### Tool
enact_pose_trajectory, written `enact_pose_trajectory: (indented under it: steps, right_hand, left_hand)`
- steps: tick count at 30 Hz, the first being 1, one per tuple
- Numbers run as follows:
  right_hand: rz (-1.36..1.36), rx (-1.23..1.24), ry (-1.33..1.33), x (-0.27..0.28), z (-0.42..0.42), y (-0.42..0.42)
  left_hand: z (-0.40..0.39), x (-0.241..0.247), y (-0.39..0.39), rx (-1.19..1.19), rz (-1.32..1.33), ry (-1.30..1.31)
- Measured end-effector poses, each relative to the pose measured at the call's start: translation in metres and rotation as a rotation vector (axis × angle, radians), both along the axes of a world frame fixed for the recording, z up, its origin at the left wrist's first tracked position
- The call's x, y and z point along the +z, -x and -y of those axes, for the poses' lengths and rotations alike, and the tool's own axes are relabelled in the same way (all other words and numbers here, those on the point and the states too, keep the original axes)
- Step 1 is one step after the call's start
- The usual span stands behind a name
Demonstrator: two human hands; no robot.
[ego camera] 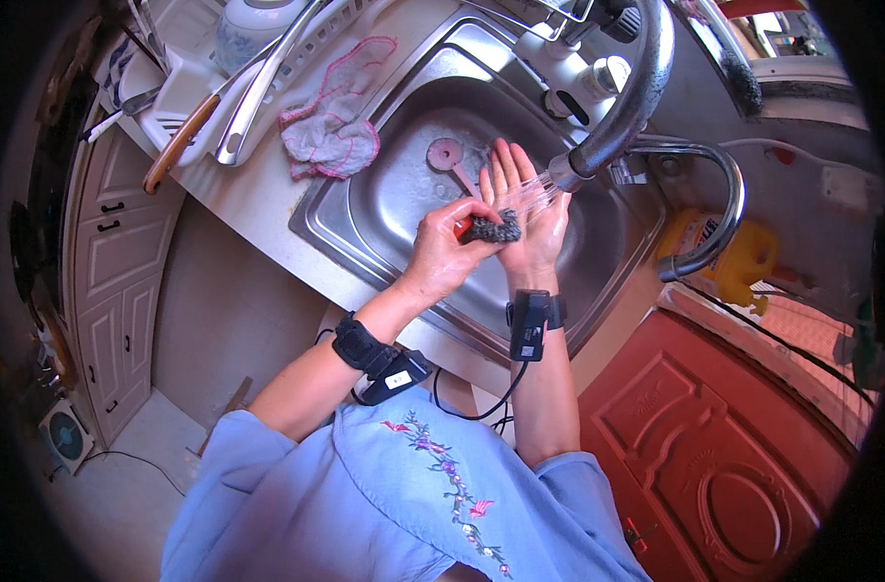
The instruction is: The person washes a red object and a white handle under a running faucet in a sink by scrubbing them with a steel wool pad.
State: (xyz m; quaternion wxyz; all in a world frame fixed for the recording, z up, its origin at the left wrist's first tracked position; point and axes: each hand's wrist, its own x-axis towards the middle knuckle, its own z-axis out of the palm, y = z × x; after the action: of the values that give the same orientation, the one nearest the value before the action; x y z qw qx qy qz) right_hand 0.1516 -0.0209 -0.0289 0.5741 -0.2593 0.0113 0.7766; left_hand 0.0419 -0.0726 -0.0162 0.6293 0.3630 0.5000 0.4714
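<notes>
In the head view, my left hand [450,240] pinches a dark grey scouring pad [497,228] with a red part near the fingers. Open and palm up, my right hand [530,211] lies under the water running from the faucet [571,173]. The pad is close to the right palm; whether they touch, I cannot tell. Below both hands is the stainless steel sink [391,225]. A pink drain stopper or strainer with a long handle [445,155] rests on the sink's bottom, its handle end partly hidden behind my hands.
A crumpled white cloth with pink edging [333,138] lies on the counter left of the sink. Beyond it stands a white dish rack [188,94] with utensils and a bowl. A curved chrome pipe [733,182] and a yellow jug [741,254] are at the right.
</notes>
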Motion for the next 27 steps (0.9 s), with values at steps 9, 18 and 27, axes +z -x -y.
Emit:
enact_pose_trajectory:
  steps: [9,18,27]
  right_hand:
    - [0.106,0.063,0.032,0.014,0.014,0.009]
    - [0.569,0.202,-0.249,0.008,0.016,0.014]
    - [0.650,-0.079,-0.017,-0.007,0.007,0.017]
  left_hand:
    - [-0.039,-0.031,-0.007,0.194,-0.068,-0.087]
    - [-0.033,-0.009,0.005,0.157,0.302,0.373]
    - [-0.016,-0.006,0.000,0.134,0.298,0.271]
